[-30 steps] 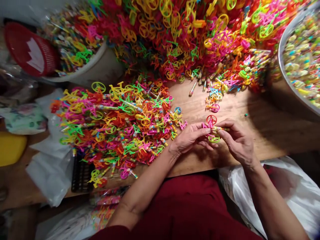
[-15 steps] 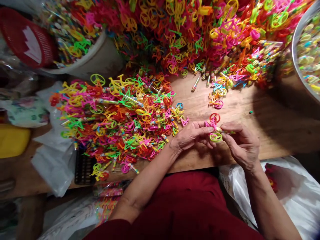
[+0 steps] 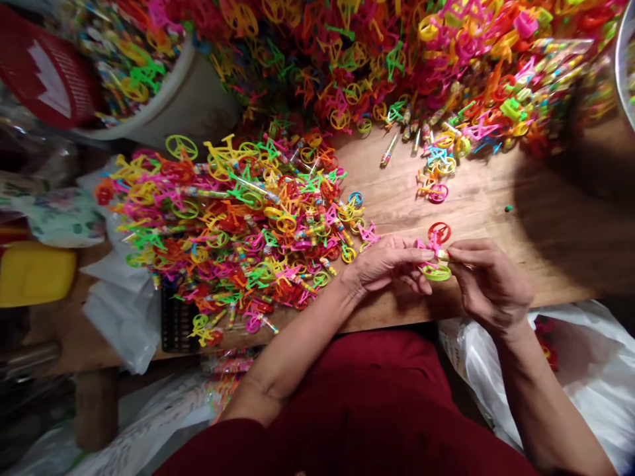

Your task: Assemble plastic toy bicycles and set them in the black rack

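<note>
Above the front part of the wooden table (image 3: 476, 188), my left hand (image 3: 389, 261) pinches a small plastic toy bicycle (image 3: 436, 243). Its frame is pink, with one red wheel and one yellow-green wheel. My right hand (image 3: 491, 281) is closed, thumb and fingers pressed on the end of a small candy tube (image 3: 443, 254) at the bicycle's frame. Most of the tube is hidden by those fingers. Left of my hands spreads a pile of colourful toy bicycles with candy tubes (image 3: 258, 228).
A large heap of plastic bicycles (image 3: 347, 59) covers the back. A whitish bucket (image 3: 198, 99) and a red basket (image 3: 82, 86) stand back left. At the right edge is a metal-rimmed container (image 3: 626, 73). A white plastic bag (image 3: 590, 357) hangs below the table's front edge.
Both hands and the bicycle have shifted slightly right in the picture as the view moved. The tube shows less beyond my right fingers, which sit closer around it.
</note>
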`<state>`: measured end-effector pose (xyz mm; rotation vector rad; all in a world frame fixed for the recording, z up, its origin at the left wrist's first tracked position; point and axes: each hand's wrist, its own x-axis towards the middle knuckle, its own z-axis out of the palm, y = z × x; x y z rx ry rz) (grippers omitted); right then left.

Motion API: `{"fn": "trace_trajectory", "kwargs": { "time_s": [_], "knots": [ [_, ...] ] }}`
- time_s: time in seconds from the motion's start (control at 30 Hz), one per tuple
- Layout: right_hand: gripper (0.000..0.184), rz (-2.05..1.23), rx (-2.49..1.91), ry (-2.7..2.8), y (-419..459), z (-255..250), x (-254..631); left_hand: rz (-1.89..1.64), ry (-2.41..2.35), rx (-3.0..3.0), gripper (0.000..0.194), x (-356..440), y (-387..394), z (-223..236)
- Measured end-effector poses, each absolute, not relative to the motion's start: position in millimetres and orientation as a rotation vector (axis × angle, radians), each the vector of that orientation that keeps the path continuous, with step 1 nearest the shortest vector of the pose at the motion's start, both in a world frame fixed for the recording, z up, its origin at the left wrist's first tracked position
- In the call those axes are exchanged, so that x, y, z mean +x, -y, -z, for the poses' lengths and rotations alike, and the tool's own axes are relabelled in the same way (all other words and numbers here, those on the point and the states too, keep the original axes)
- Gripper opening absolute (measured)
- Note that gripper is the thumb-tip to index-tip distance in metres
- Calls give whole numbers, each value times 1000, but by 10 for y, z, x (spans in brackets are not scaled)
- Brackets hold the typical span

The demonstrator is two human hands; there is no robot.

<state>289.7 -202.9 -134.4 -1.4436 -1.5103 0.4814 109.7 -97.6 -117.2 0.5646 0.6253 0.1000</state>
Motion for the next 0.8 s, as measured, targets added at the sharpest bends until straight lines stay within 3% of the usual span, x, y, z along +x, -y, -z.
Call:
{"fn": "trace_trajectory", "kwargs": {
  "time_s": [0.17, 0.33, 0.5, 0.67, 0.8],
  "knots": [
    [24, -566, -1296, 1862, 1999, 1170, 3029, -125, -676, 638, 34, 1077, 1029, 1228],
    [34, -533, -1245, 1868, 2018, 1182, 2990, -141, -729, 688, 41, 1106, 1102, 1219],
    [51, -482, -1400, 1654, 1969, 1337, 2960, -348, -1055, 1227, 36, 844, 903, 670],
    [24, -438, -1427, 1685, 1775, 1499, 3107, -483, -1967, 2015, 24, 98, 645, -80],
    [17, -366, -1416, 1751, 1547, 1544, 3101, -717, -2398, 2388, 53, -136, 417, -195]
  ]
}}
